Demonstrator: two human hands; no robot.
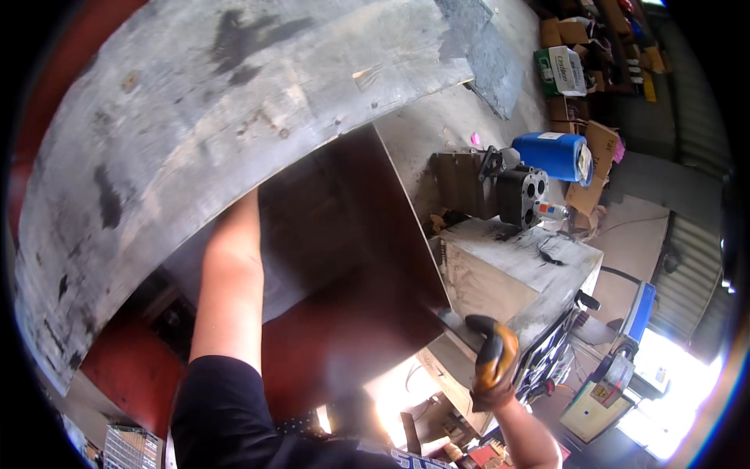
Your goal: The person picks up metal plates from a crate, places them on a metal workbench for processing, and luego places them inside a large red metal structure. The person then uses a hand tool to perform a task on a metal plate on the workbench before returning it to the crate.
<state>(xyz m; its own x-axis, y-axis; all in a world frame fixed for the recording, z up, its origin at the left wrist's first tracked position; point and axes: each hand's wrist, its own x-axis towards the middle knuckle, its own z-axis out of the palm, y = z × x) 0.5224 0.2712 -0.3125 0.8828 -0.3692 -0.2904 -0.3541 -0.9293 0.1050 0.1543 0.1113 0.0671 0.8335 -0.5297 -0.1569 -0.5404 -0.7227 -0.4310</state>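
My left forearm (231, 273) reaches up under the scuffed grey board (195, 109), into the dark space of a box-like cabinet with reddish-brown panels (344, 328). The hand at its end is hidden behind the board. At the lower right, my right hand (492, 396) is closed round the orange and black handle (501, 356) of what looks like a handsaw. A short stretch of its grey blade (459, 328) shows beside the cabinet panel's edge; the rest of the blade cannot be made out.
Right of the cabinet stands a workbench (508, 258) with a grimy metal machine part (522, 195) on it. Beyond are a blue drum (551, 156) and cardboard boxes (566, 70). A blue-framed machine (637, 313) stands farther right. Glare brightens the lower middle.
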